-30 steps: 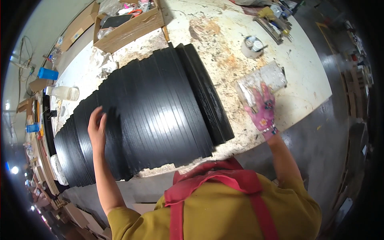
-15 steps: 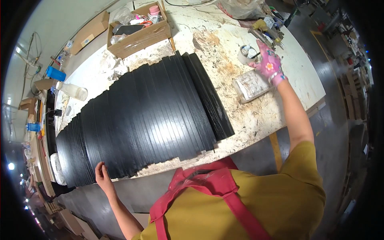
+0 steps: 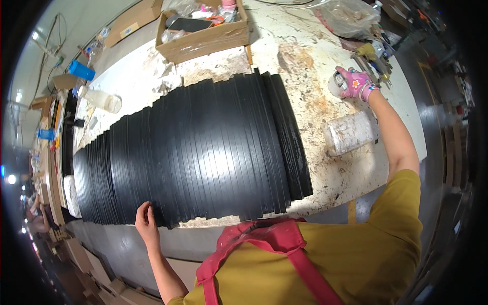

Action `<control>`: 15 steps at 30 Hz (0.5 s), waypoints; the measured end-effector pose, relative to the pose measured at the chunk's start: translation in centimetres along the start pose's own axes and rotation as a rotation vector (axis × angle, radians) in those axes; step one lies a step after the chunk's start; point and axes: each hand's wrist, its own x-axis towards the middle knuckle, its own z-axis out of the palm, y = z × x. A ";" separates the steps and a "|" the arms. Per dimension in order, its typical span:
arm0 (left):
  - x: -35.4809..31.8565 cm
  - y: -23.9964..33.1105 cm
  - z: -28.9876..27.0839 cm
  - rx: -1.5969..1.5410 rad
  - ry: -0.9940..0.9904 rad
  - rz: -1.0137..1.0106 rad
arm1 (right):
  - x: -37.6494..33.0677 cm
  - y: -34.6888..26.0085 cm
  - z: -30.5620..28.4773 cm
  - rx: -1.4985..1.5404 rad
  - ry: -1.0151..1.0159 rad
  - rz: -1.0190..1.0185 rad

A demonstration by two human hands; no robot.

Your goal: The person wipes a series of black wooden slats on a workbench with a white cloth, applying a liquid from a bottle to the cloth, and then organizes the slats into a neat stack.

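Note:
Many long black strips (image 3: pixel 203 147) lie side by side in a wide fanned sheet on the worktable. At the sheet's near edge is my bare left hand (image 3: pixel 146 223), its fingers loosely bent and a little apart, with nothing visible in them. My right hand (image 3: pixel 358 84), in a pink flowered glove, is at the far right, its fingers closed around a small whitish cup (image 3: pixel 336 85). The cup's contents are mostly hidden by the glove. Nearer than the cup lies a whitish, stained block-like bundle (image 3: pixel 352 133).
An open cardboard box (image 3: pixel 203 43) of small items stands at the back. Hand tools (image 3: pixel 373 61) and a clear plastic bag (image 3: pixel 351 18) lie at the far right. To the left are a cloudy bottle (image 3: pixel 100 99) and a blue cup (image 3: pixel 81 70). Stains mark the white table (image 3: pixel 300 66).
My right hand has moved off the whitish bundle and closed around the cup. My left hand stays near the strips' front edge. The whole view has shifted slightly.

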 end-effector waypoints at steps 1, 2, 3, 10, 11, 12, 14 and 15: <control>-0.1 0.8 0.1 0.073 -0.001 0.008 | 1.2 -0.8 -0.3 -0.022 0.050 -0.033; -0.2 1.5 0.2 0.094 0.013 0.011 | 2.5 -1.7 -0.8 -0.004 0.076 -0.059; -0.6 1.9 0.2 0.131 0.022 0.038 | 4.4 -2.8 -1.0 -0.011 0.120 -0.096; -1.7 4.1 0.2 0.153 0.090 0.005 | 19.4 -4.9 -1.5 -0.023 0.231 -0.194; -2.1 3.9 0.2 0.146 0.098 -0.022 | 20.7 -4.9 -1.7 0.019 0.167 -0.172; -2.6 3.7 0.1 0.140 0.113 -0.050 | 21.1 -6.1 -2.4 -0.087 0.146 -0.133; -4.0 2.2 -0.4 0.287 0.281 0.022 | 18.3 -12.0 -6.3 -0.337 0.138 -0.029; -4.5 0.9 -0.5 0.309 0.377 0.021 | 17.3 -12.5 -6.9 -0.337 0.250 -0.127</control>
